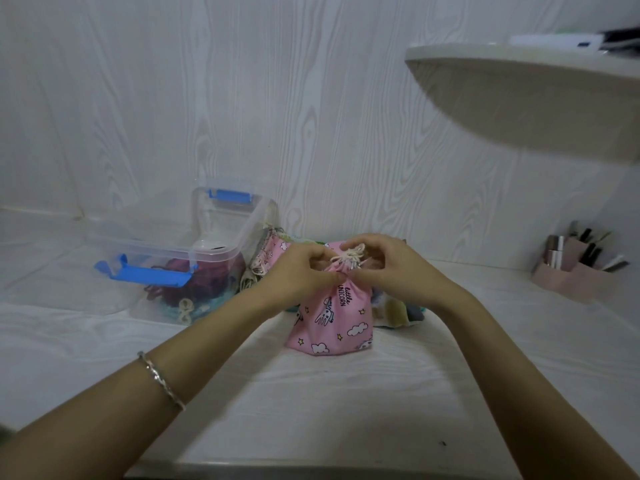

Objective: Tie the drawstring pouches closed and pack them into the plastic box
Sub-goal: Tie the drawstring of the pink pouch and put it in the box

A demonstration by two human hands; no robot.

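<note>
Both arms (194,355) are reaching forward. The left hand (302,271) and right hand (393,268) are pinching the cord (350,257) on top of the pink pouch (334,320), standing up between them. The plastic box (225,252) is sitting open on the left, nearer the left hand.

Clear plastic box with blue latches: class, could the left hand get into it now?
Probably yes: the clear plastic box sits open beside the left hand, only low pouches between; but that hand pinches the pink unicorn pouch's cord.

Two hands (300,269) (392,267), one plastic box (166,249)
</note>
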